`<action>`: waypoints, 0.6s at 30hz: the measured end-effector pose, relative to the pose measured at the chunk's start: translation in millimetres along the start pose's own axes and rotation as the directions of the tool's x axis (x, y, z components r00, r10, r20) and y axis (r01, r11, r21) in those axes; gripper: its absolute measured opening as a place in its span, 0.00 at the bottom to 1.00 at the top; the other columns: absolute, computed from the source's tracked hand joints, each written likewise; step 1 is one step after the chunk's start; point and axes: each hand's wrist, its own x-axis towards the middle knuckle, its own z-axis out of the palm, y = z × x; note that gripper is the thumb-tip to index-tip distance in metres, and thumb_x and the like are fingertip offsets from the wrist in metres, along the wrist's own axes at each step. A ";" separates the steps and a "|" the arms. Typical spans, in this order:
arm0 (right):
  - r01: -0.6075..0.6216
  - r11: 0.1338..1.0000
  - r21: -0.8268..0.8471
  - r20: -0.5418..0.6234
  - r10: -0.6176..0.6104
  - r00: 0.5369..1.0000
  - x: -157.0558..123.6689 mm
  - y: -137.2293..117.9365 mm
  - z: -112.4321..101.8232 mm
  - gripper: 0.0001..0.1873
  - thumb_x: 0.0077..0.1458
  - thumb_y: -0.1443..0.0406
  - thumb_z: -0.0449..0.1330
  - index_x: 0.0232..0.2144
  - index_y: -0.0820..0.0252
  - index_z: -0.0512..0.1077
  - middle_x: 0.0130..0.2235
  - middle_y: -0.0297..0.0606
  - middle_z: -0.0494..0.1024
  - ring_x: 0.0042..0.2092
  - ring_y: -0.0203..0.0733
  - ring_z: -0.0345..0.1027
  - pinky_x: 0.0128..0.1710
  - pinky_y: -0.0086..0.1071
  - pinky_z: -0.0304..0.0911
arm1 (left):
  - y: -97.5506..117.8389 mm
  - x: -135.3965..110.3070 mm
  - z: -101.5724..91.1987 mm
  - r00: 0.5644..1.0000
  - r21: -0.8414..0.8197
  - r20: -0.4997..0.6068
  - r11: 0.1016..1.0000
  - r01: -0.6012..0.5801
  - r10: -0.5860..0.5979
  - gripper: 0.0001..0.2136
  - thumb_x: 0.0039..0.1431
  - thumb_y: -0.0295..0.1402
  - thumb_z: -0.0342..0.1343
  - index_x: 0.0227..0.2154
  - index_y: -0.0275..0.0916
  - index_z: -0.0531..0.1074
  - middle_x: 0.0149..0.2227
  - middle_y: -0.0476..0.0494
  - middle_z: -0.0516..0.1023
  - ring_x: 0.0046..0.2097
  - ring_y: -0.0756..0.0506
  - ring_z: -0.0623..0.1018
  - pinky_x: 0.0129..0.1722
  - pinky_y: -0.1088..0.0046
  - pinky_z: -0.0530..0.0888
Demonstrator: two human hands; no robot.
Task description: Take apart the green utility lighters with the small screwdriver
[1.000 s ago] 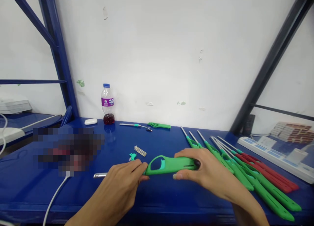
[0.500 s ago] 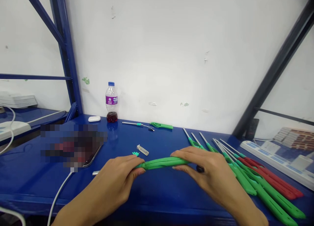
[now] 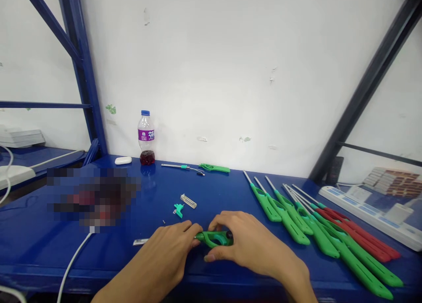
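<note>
A green long-neck lighter (image 3: 208, 238) lies across between my two hands, low over the blue table, with its trigger loop facing up. My left hand (image 3: 169, 246) pinches its front end on the left. Around the rear part, my right hand (image 3: 245, 241) curls with thumb below and fingers above; its palm hides much of the handle. A small black round part (image 3: 230, 235) shows beside the right fingers. Left of my left hand a slotted metal tube end (image 3: 140, 241) sticks out; its join is hidden. Beyond the hands are a teal trigger piece (image 3: 178, 210) and a clear small tank (image 3: 188, 201).
Several green lighters (image 3: 293, 226) and red lighters (image 3: 359, 237) fan out at right, before a white power strip (image 3: 369, 215). Along the wall stand a bottle (image 3: 146, 140), a white case (image 3: 123, 160), a metal tube with wires (image 3: 174, 166) and a green casing (image 3: 214, 167).
The green lighter has turned from edge-on to showing its side and loop, and sits lower. My right hand has come left, closer to my left hand. The teal piece is now uncovered.
</note>
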 end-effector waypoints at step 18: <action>0.091 0.996 0.006 -0.020 -0.091 0.996 22.0 -4.4 20.9 0.16 0.53 0.55 0.71 0.33 0.55 0.69 0.37 0.29 0.77 0.36 0.40 0.68 0.35 0.32 0.51 | -1.6 9.2 -8.1 0.989 0.165 0.075 0.980 0.113 -0.127 0.19 0.64 0.15 0.44 0.42 0.39 0.78 0.47 0.37 0.78 0.50 0.35 0.77 0.54 0.50 0.75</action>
